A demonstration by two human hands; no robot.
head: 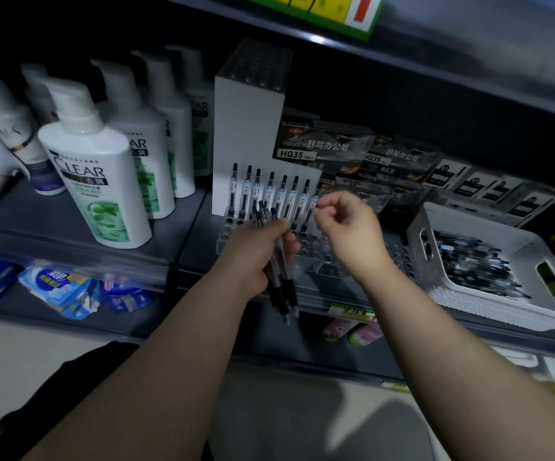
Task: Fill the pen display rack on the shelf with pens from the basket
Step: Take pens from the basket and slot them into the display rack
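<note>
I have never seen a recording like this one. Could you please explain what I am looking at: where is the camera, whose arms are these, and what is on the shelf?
There is no machine here. A person wears one camera on the head, so you look down along their own two bare arms. The left hand grips a bundle of pens. The right hand has curled fingers at the right end of the row of pens that stand in the clear rack on the shelf. Whether it pinches one of them, I cannot tell. Many holes of the rack are not yet filled. To the right stands a white basket with more pens. To the left stand shampoo bottles, and behind the rack lie pen boxes.
</note>
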